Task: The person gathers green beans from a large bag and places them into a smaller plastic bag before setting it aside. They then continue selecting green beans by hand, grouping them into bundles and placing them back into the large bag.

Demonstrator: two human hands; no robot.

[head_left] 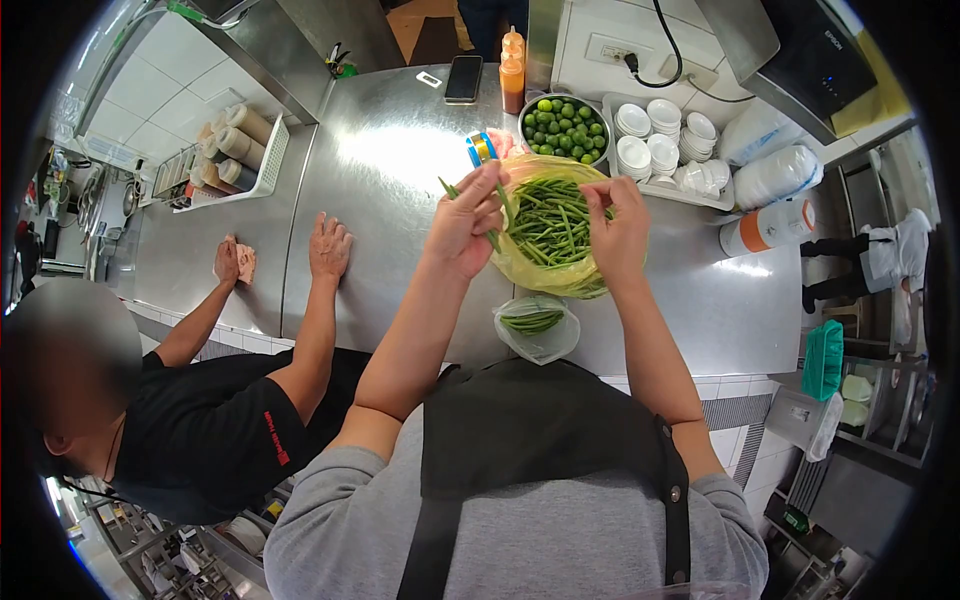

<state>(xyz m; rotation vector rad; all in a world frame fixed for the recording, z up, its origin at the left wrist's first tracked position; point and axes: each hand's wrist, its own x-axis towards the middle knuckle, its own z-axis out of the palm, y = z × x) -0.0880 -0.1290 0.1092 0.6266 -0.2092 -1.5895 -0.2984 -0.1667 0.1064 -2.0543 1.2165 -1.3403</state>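
My left hand point(464, 222) is closed around a few green beans, whose ends stick out past the fingers. It is raised beside the left rim of a yellow plastic bag point(522, 270). Cut green beans point(550, 222) fill this open bag. Over the bag's right side, my right hand point(616, 225) has its fingers pinched together; what they hold, if anything, is too small to make out. Closer to my body, a small clear plastic bag point(545, 346) lies on the steel counter point(400, 200) with more green beans inside.
Behind the yellow bag stand a bowl of limes point(563, 128), a blue-lidded jar point(481, 149) and sauce bottles point(512, 75). White cups point(662, 152) fill a tray at the right. A co-worker's hand point(232, 262) wipes with a cloth point(246, 263) at the left.
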